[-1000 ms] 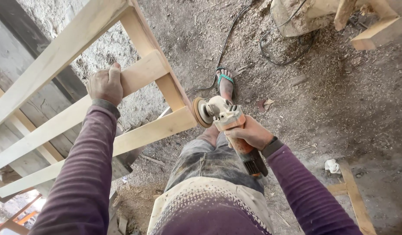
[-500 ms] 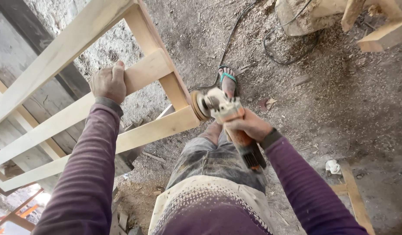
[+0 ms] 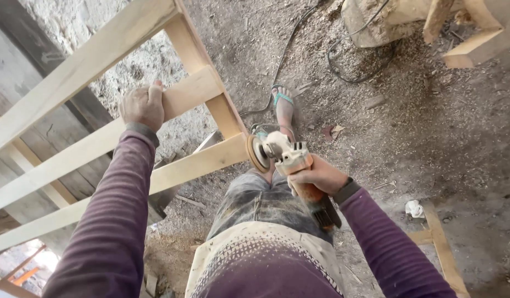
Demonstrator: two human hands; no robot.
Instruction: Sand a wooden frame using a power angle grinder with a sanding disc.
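Head view. The left hand (image 3: 142, 106) is gripping a middle rail of the pale wooden frame (image 3: 95, 60), fingers closed over the rail's top edge. The right hand (image 3: 316, 175) is wrapping closed fingers around the body of an angle grinder (image 3: 290, 160), whose sanding disc (image 3: 256, 153) is meeting the end of the lower rail (image 3: 197, 164) at the frame's upright. A black cable (image 3: 282, 55) is lying across the sawdust-covered floor (image 3: 442, 132), beside a sandalled foot (image 3: 284, 105).
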